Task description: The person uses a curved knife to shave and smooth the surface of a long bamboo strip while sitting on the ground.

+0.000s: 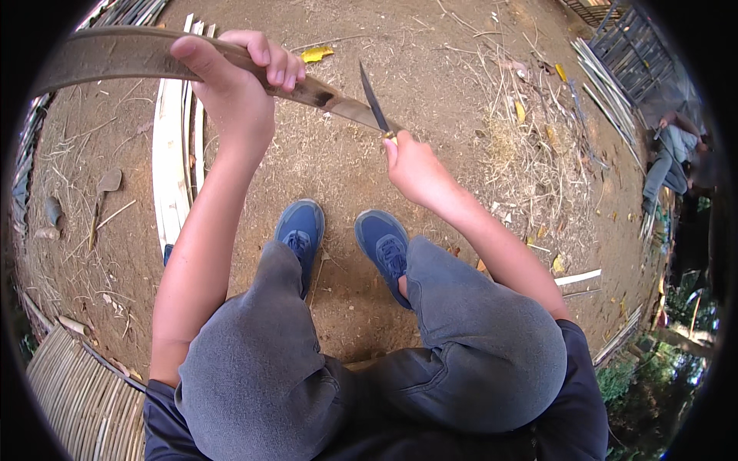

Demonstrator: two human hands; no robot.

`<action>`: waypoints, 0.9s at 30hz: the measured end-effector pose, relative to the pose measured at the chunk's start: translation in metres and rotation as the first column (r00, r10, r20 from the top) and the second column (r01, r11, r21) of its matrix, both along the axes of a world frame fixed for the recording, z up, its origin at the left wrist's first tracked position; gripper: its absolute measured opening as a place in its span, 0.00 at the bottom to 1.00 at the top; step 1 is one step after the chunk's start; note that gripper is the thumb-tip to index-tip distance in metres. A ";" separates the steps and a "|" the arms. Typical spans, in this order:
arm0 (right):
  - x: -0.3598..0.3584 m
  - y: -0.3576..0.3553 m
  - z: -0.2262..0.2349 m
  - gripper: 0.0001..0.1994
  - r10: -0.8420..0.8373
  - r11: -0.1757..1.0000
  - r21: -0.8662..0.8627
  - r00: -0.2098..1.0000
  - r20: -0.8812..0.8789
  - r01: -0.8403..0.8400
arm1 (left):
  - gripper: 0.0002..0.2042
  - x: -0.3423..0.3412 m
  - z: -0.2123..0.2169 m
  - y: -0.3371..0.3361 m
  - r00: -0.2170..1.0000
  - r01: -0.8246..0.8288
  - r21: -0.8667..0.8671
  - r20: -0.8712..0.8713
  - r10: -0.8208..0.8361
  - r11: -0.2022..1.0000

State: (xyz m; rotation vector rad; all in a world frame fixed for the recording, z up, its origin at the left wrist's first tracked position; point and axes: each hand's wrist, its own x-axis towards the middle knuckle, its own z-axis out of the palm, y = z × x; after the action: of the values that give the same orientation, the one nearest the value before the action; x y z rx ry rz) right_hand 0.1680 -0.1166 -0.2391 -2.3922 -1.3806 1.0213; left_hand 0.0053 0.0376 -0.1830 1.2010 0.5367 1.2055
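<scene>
My left hand [240, 104] is closed around a long split-bamboo strip [127, 55], thumb lying along its near side and fingers over the far edge. The strip runs from the upper left rim down to the right, with a dark mark at a node. A knife [371, 94] with a narrow dark blade is gripped in my right hand [416, 167], its tip pointing away from me. Near its handle, the blade crosses the right end of the strip; whether it has cut in cannot be told. My right fingers hide most of the knife's handle.
Pale split-bamboo lengths [171, 146] lie on the dirt at the left. A trowel-like tool [110, 181] rests farther left. Dry shavings [507, 146] and yellow leaves litter the right side. Another person [676, 150] sits at the far right. A bamboo slat surface [81, 396] is at lower left.
</scene>
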 end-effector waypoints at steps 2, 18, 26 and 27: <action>0.016 0.003 -0.022 0.19 0.023 1.000 -0.009 0.998 0.063 -0.023 | 0.40 0.000 0.001 0.009 0.999 -0.042 -0.005 -0.002 0.042 0.999; 0.023 0.019 -0.024 0.19 0.051 0.998 -0.038 0.999 0.016 -0.051 | 0.41 -0.006 0.002 0.011 1.000 0.025 -0.039 0.016 -0.025 0.999; 0.004 0.018 0.004 0.19 0.079 0.990 0.119 0.996 -0.047 -0.073 | 0.41 -0.003 0.002 0.010 0.999 0.026 -0.067 0.027 -0.024 0.997; -0.005 0.020 0.021 0.19 0.081 0.990 0.118 0.996 -0.042 -0.076 | 0.41 -0.006 0.002 0.010 1.000 0.018 -0.065 0.020 -0.017 0.998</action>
State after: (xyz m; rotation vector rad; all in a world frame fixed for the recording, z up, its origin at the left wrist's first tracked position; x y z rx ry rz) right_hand 0.1629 -0.0967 -0.2181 -2.2334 -1.4858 0.9802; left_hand -0.0008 0.0476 -0.1812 1.1356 0.5457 1.1750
